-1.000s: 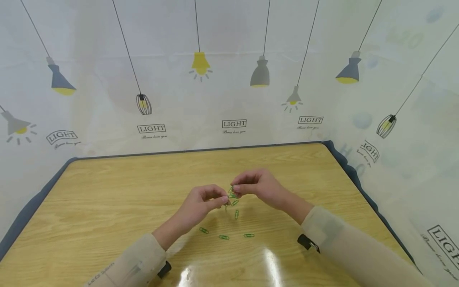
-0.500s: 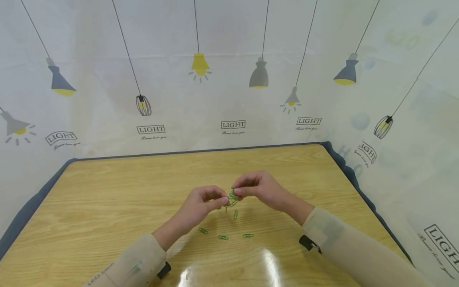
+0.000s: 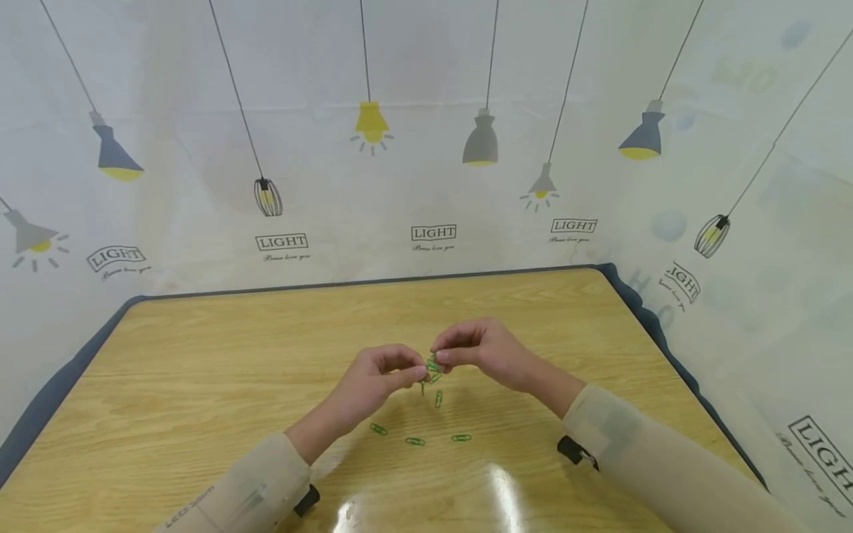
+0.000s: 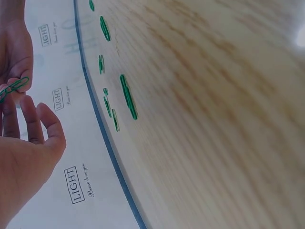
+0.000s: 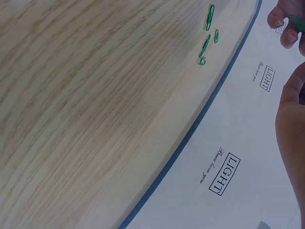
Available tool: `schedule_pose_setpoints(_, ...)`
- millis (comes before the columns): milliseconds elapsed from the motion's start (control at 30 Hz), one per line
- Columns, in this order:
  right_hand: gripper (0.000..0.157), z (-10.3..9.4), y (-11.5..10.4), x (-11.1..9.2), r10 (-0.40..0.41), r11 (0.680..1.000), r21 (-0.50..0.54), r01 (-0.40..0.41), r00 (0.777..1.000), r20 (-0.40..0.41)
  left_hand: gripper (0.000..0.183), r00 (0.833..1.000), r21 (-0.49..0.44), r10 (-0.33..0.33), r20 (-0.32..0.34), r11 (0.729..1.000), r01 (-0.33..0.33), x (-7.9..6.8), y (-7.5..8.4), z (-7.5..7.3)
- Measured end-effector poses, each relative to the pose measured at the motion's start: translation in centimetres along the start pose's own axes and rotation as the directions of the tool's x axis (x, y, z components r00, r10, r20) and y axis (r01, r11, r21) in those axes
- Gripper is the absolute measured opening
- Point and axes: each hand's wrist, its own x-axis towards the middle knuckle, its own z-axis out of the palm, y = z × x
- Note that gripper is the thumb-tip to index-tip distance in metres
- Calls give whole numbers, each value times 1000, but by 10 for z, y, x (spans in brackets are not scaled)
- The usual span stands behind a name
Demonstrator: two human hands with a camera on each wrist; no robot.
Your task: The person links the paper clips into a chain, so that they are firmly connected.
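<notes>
My left hand (image 3: 376,385) pinches a green paper clip between thumb and fingertips, and a thin piece hangs just below them (image 3: 423,388). Close by on the right, my right hand (image 3: 486,352) also pinches a green paper clip at its fingertips. In the left wrist view, green paper clips (image 4: 15,87) overlap where the two hands meet; whether they are linked I cannot tell. A green paper clip (image 5: 296,21) also shows at the left fingers in the right wrist view. Fingers partly hide the held clips.
Several loose green paper clips lie on the wooden table (image 3: 233,370), among them one (image 3: 438,399) below the hands and three nearer me, such as the middle clip (image 3: 415,441). A lamp-printed curtain (image 3: 320,148) surrounds the table's far and side edges.
My right fingertips have dropped slightly, closer to the left ones. The left hand has hardly moved, and the loose clips lie where they were.
</notes>
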Motion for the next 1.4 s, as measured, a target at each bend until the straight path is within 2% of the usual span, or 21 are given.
schedule_pose_setpoints(200,24,-2,-1,0,-4,1000,-12,4,1000,-4,25,1000,0,5,-1,1000,-5,0,3,0)
schedule_pose_setpoints(567,18,-5,-1,-6,-9,1000,-12,9,1000,-8,21,1000,3,5,6,1000,-5,0,-2,0)
schedule_pose_setpoints(867,28,-12,0,-10,4,1000,11,-3,999,-42,20,1000,-3,-13,13,1000,13,-1,-3,-1)
schedule_pose_setpoints(1167,23,-4,-6,-10,-1,998,60,3,999,-43,32,993,-23,-53,110,998,56,-5,-5,0)
schedule_pose_setpoints(1300,23,1,-7,-10,1,996,95,2,999,-37,32,996,-15,-30,84,999,31,-2,-3,3)
schedule_pose_setpoints(1400,19,3,-7,-10,2,994,108,3,999,-42,29,999,-14,-3,32,1000,4,1,0,5)
